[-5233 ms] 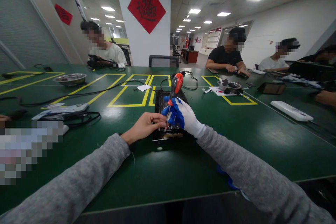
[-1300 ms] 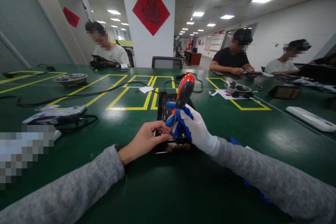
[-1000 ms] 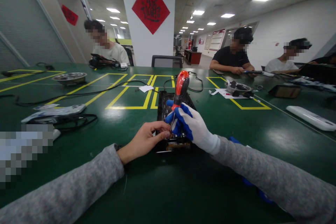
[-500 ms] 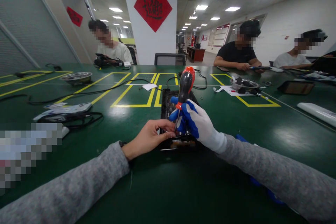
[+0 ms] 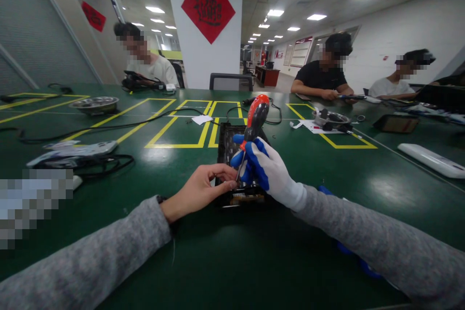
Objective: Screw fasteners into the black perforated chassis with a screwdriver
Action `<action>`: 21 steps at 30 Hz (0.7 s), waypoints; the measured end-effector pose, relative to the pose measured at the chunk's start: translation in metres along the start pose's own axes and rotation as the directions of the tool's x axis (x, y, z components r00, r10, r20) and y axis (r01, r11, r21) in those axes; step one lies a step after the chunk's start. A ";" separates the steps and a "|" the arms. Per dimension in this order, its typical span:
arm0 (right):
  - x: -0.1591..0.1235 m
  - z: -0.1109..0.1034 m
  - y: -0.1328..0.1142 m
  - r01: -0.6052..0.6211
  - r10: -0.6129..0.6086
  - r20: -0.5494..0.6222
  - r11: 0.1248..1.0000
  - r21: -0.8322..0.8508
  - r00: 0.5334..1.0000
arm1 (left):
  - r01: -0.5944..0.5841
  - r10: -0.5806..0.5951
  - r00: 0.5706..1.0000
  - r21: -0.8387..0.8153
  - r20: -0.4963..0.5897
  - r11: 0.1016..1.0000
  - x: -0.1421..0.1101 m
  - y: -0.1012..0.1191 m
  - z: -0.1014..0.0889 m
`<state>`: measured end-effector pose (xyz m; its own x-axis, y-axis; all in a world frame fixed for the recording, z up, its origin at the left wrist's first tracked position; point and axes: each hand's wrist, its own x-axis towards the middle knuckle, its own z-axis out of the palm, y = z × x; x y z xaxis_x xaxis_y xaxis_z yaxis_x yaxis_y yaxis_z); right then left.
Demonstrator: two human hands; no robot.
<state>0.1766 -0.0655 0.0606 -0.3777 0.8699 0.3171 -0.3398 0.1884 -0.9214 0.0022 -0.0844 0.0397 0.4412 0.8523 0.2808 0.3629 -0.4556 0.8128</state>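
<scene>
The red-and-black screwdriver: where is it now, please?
In the head view, the screwdriver is in the gloved right hand, slightly right of centre, over the black casing, near the bare left hand.

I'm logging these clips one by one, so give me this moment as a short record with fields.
Left hand: bare, fingertips by the screwdriver shaft; contact unclear
Right hand: gloved in white and blue, gripping the screwdriver
Screwdriver: red-and-black handle up, shaft slanting down, tip hidden
Casing: black, open, on the green table
Farther off: paper, metal bowl
</scene>
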 end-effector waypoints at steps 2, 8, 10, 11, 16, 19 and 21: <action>0.000 0.000 0.000 0.020 -0.020 0.011 1.000 0.000 1.000 | -0.015 0.015 1.000 -0.001 -0.009 1.000 0.001 -0.001 0.001; -0.001 0.000 0.000 0.018 -0.018 0.035 1.000 -0.007 0.999 | -0.010 0.010 1.000 -0.009 -0.015 1.000 0.001 -0.004 0.002; -0.001 0.000 -0.001 0.001 -0.001 0.017 1.000 -0.009 1.000 | -0.015 0.015 1.000 -0.010 0.020 1.000 0.001 -0.004 0.001; -0.001 0.000 -0.001 -0.006 0.006 0.005 1.000 -0.008 1.000 | -0.021 0.021 0.999 -0.010 0.034 1.000 0.001 -0.003 0.000; -0.002 0.001 -0.002 0.027 -0.027 -0.013 0.999 -0.034 1.000 | -0.031 0.031 1.000 0.009 -0.001 0.999 0.001 -0.003 0.001; -0.003 0.002 -0.003 0.030 -0.030 -0.003 0.999 -0.031 1.000 | -0.023 0.024 0.999 0.020 -0.028 1.000 0.001 -0.004 0.002; -0.003 0.002 -0.004 0.017 -0.017 -0.011 1.000 -0.024 1.000 | -0.029 0.030 0.999 0.027 -0.019 0.999 0.001 -0.004 0.002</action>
<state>0.1774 -0.0698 0.0641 -0.3625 0.8713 0.3307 -0.3258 0.2140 -0.9209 0.0025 -0.0823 0.0357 0.4366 0.8430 0.3143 0.3721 -0.4873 0.7900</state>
